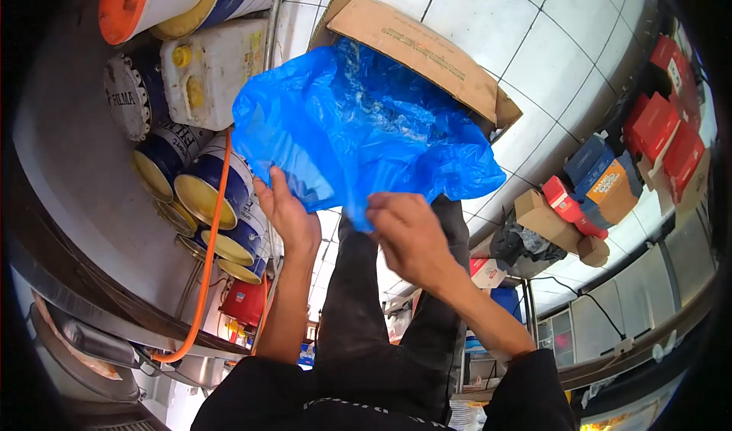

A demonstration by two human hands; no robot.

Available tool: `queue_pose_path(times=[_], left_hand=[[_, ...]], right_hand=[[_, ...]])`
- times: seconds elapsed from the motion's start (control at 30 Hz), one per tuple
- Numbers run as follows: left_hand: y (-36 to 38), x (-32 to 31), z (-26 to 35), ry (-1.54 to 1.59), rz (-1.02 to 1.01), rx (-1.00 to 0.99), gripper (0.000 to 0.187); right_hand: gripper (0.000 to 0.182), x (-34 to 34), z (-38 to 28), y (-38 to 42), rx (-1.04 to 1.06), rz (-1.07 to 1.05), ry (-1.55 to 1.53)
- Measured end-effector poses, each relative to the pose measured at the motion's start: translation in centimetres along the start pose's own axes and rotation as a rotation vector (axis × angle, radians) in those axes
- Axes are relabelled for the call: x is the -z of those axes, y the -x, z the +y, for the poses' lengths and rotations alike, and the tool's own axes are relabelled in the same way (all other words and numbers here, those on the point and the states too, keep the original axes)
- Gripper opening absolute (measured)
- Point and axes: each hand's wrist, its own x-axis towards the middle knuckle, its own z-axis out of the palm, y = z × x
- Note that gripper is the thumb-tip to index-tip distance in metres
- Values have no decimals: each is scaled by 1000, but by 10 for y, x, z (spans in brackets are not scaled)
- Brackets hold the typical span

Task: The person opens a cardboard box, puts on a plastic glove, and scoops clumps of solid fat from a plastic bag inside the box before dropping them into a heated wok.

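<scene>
A blue plastic bag (305,137) lines a cardboard box (404,38). Its rim is spread out over the near side of the box, and whitish residue clings to its inner folds. My right hand (412,236) pinches the near edge of the bag, pulling a narrow strip of it downward. Beside the bag's lower left edge is my left hand (293,217), palm turned up and fingers stretched out against the plastic. Whether it also grips a bit of the film is hard to see.
On the left, behind a metal rail, stand paint-style buckets (206,191), a whitish jerrycan (210,72) and an orange hose (217,225). Opened cartons (610,179) and a black bag (518,244) lie on the tiled floor (526,19) at right.
</scene>
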Motion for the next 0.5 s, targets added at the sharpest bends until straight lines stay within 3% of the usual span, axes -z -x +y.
queue_pose_path(times=[0.13,0.17,0.23,0.33,0.37,0.5], left_hand=[[23,-38,23,-55,-134,-102,39],[30,-50,26,-40,-152,-157,37],[42,-59,32,-22,-156,-212,34],[55,-61,42,-65,-171,-232,30],[56,-58,44,9,-125,-159,29],[30,-6,15,-6,-81,12,35]], right_hand=[[25,45,-2,7,-202,383,-22],[20,60,-8,5,-188,501,129],[18,83,-18,0,-190,597,136],[20,98,-38,2,-53,428,297],[22,96,-46,2,-9,325,294],[15,35,-41,21,105,-54,332]])
